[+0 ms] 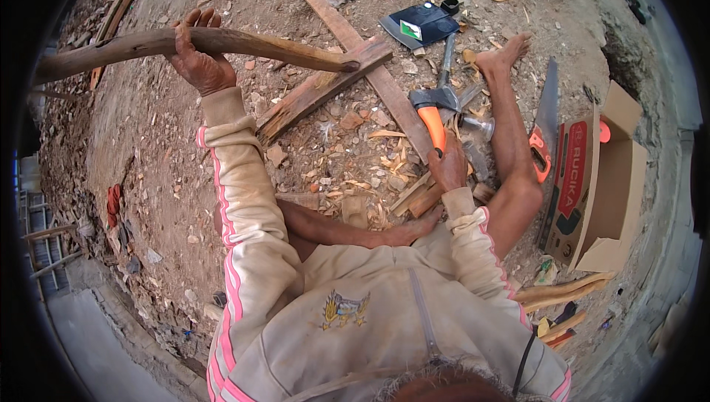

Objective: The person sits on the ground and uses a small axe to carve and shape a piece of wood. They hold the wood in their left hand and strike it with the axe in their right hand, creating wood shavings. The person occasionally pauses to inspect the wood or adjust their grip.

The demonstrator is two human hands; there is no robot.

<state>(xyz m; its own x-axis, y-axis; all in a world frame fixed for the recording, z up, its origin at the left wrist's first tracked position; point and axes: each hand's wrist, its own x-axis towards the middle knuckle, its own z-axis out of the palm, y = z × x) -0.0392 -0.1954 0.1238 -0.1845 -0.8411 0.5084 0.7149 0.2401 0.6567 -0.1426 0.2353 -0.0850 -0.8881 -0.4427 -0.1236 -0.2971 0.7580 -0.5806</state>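
Hands (201, 63): branch (144, 43), hatchet (431, 122) — plank (401, 108) between, saw (547, 106) nearby.

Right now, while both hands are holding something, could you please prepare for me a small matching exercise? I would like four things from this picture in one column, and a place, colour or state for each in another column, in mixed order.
Column one
1. curved wooden pole
2. hatchet
3. hoe head
4. cardboard box

Column two
A. open, toward the right side of the picture
B. held in the right hand
C. dark, with a green and white sticker
D. held in the left hand

Right pairs: 1-D, 2-B, 3-C, 4-A.
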